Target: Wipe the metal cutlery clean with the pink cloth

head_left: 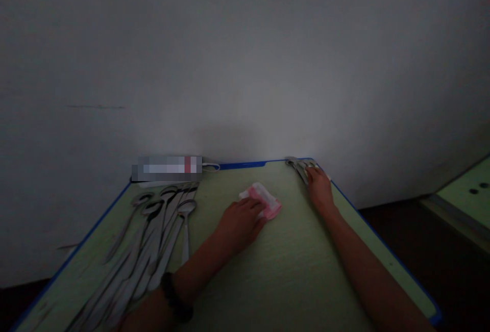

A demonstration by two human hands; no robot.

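My left hand (pixel 239 222) lies on a pink and white cloth (pixel 264 199) in the middle of a pale green table (pixel 291 271) with a blue rim. Its fingers are curled over the near edge of the cloth. My right hand (pixel 319 189) reaches to the far right corner, where a few metal utensils (pixel 300 166) lie by the rim. Its fingers rest on those utensils; how firmly it grips them is unclear in the dim light. A dark band sits on my left wrist.
Several long-handled metal spoons (pixel 153 240) lie side by side on the table's left half. A flat box (pixel 166 168) stands at the far edge against a plain wall. Another green surface (pixel 465 189) shows at the far right, across a dark gap.
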